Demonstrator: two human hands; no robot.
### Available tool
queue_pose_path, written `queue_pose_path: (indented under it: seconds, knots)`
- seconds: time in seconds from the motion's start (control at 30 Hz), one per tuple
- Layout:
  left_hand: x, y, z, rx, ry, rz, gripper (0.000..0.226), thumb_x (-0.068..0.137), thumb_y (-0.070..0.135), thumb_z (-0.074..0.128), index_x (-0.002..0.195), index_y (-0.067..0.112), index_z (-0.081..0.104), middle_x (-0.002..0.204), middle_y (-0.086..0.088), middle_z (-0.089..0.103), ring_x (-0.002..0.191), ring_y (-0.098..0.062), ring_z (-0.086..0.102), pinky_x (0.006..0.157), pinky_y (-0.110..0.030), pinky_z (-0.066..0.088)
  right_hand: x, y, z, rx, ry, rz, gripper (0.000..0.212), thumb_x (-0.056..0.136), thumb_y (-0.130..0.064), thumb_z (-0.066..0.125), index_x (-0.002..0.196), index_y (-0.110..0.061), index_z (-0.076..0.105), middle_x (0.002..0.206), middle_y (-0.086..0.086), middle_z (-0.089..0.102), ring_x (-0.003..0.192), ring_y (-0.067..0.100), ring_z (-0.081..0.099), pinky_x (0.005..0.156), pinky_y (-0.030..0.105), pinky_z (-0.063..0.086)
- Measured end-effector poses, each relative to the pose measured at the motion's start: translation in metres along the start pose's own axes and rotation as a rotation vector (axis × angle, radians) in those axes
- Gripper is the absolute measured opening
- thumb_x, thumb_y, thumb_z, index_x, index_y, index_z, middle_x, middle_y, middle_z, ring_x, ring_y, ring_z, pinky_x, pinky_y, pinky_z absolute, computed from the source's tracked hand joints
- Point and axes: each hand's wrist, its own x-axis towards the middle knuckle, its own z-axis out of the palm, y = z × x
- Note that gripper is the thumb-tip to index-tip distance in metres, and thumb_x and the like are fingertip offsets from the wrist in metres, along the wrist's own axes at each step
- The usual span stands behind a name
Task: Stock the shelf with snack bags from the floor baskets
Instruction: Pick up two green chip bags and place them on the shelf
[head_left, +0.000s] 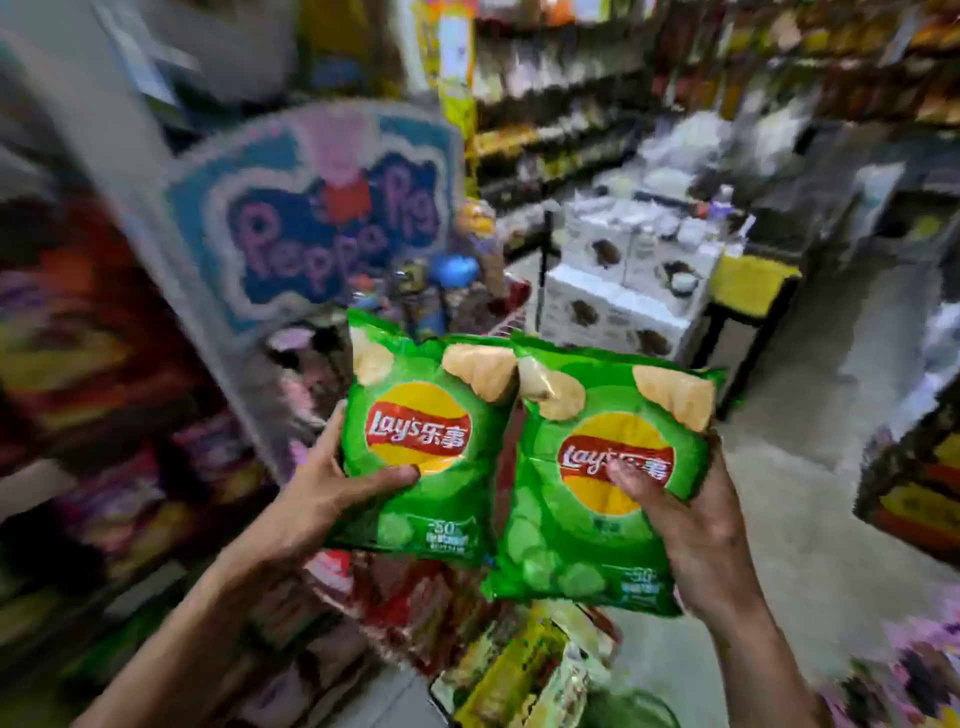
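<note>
Snack bag at 9 o'clock (415, 410) is gripped by the left hand (322, 493); snack bag at 3 o'clock (576, 509) is gripped by the right hand (696, 535).

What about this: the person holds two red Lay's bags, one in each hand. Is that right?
Not quite. The bags are green, not red. The head view shows the left hand gripping the left green Lay's bag and the right hand gripping the right green Lay's bag, one in each hand.

A shop: stocked shelves (550, 78) and stacked boxed goods (613, 291).
</note>
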Motion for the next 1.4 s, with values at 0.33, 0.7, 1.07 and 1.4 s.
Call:
queue_pose_path:
  seconds: [0.33, 0.7, 1.07, 1.4]
  knots:
    - [-0.287, 0.156, -0.204, 0.081, 0.609, 0.328, 0.084, 0.039, 0.037, 0.098, 0.114, 0.041, 0.06, 0.106, -0.005, 0.076, 0.09, -0.02, 0.074, 0.069, -0.033, 0.061, -0.106, -0.105, 0.274, 0.107, -0.581, -0.234, 0.059, 0.063, -0.016, 0.088, 0.114, -0.029, 0.063, 0.095, -0.017, 0.076, 0.084, 0.002, 0.072, 0.074, 0.023, 0.058]
    - [-0.629, 0.245, -0.356, 0.212, 1.054, 0.454, 0.094, 0.03, 0.043, 0.099, 0.115, 0.034, 0.059, 0.098, -0.005, 0.077, 0.082, -0.019, 0.074, 0.063, -0.033, 0.06, -0.387, -0.187, 0.508, 0.417, -1.006, -0.286, 0.069, 0.052, -0.052, 0.089, 0.115, -0.044, 0.062, 0.108, -0.005, 0.075, 0.097, 0.016, 0.073, 0.082, 0.037, 0.059]
    - [-0.77, 0.308, -0.525, 0.281, 1.187, 0.507, 0.059, 0.068, 0.01, 0.077, 0.119, 0.028, 0.053, 0.103, -0.005, 0.075, 0.089, -0.022, 0.074, 0.07, -0.037, 0.061, -0.55, -0.221, 0.691, 0.517, -1.22, -0.243, 0.059, 0.066, -0.019, 0.077, 0.12, -0.035, 0.058, 0.11, -0.001, 0.073, 0.095, 0.015, 0.073, 0.069, 0.026, 0.059]
    - [-0.707, 0.365, -0.773, 0.35, 1.096, 0.437, 0.05, 0.079, 0.003, 0.076, 0.116, 0.026, 0.052, 0.108, -0.01, 0.071, 0.092, -0.023, 0.072, 0.078, -0.041, 0.061, -0.559, -0.227, 0.856, 0.53, -1.118, -0.355, 0.056, 0.068, -0.029, 0.078, 0.118, -0.042, 0.056, 0.109, -0.015, 0.072, 0.095, 0.007, 0.072, 0.074, 0.026, 0.06]
